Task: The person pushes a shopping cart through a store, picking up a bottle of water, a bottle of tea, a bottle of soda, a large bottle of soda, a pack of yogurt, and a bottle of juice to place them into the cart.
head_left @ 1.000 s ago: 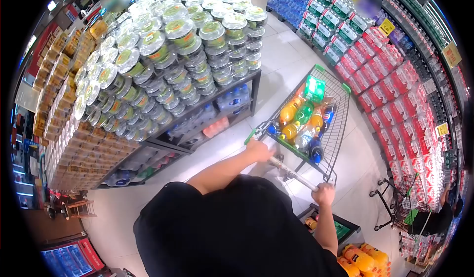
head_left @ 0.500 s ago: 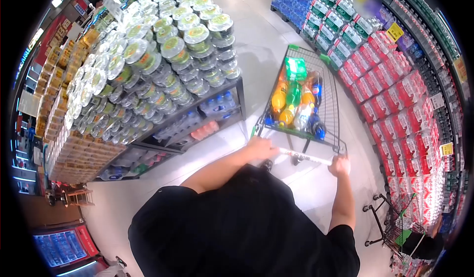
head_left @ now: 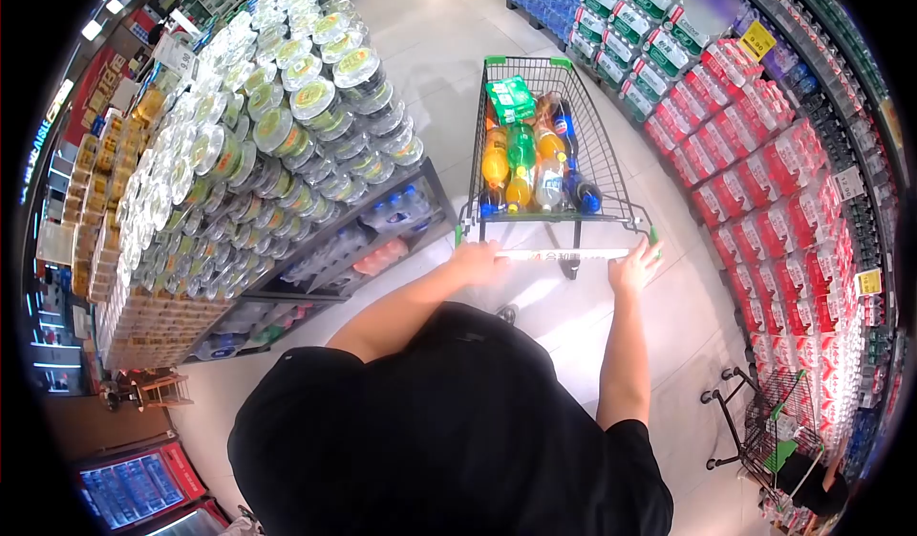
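Note:
My left hand [head_left: 478, 262] is closed around the left end of the white handle [head_left: 564, 254] of a shopping cart [head_left: 604, 159]. At the handle's right end, my right hand [head_left: 634, 268] rests over the bar, its fingers a little loosened and partly apart. Inside the wire basket lie several drink bottles: a green bottle [head_left: 521, 146], orange ones [head_left: 495, 163], a clear one [head_left: 550, 190] and dark ones with blue caps [head_left: 585, 195]. A green package [head_left: 511, 99] sits at the basket's far end.
Stacked clear-lidded tubs [head_left: 315, 101] fill a display on the left, above a dark shelf frame [head_left: 435, 197]. Red drink packs [head_left: 755, 187] and green-white water packs [head_left: 650, 39] line the right. Another cart [head_left: 778, 421] stands at lower right, beside a partly visible person [head_left: 812, 483].
The cart has swung leftward and now points straighter ahead, both hands moving left with it. My right hand's fingers have loosened on the handle. The tub display has shifted left in view.

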